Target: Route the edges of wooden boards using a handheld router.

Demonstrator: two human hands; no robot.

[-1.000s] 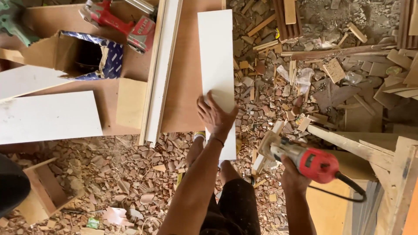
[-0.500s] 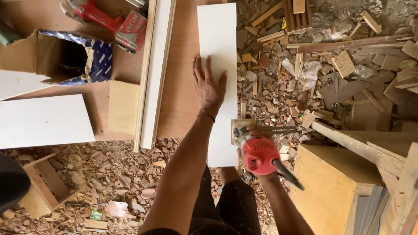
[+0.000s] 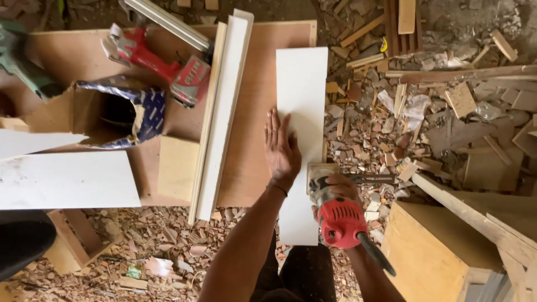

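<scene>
Since half a second ago the left hand (image 3: 281, 146) has slid a little nearer along the white board (image 3: 302, 117), and the right hand (image 3: 335, 187) has carried the red trimmer router (image 3: 338, 215) up to the board's right edge, where a second ago it hung well off to the right over the rubble; the left hand lies flat, fingers spread and together on nothing, pressing the board down onto the brown plywood sheet (image 3: 251, 112); the right hand is closed around the router's body, its square base plate sitting at the board's long right edge near the lower half, the cord trailing back toward the person; the board itself lies lengthwise away from the person, its near end overhanging the plywood above the wood scraps (image 3: 391, 134); just left of it rest long white trim strips (image 3: 221, 112), and further left a torn cardboard box (image 3: 114, 114) and a red power tool (image 3: 162, 64). As a judgement, the step in hand is the start of an edge-trimming pass, the base just being seated; the next move seems to call for a level base, steady downward pressure from the flat hand, and fingers kept well clear of the cutter's path along the edge.
</scene>
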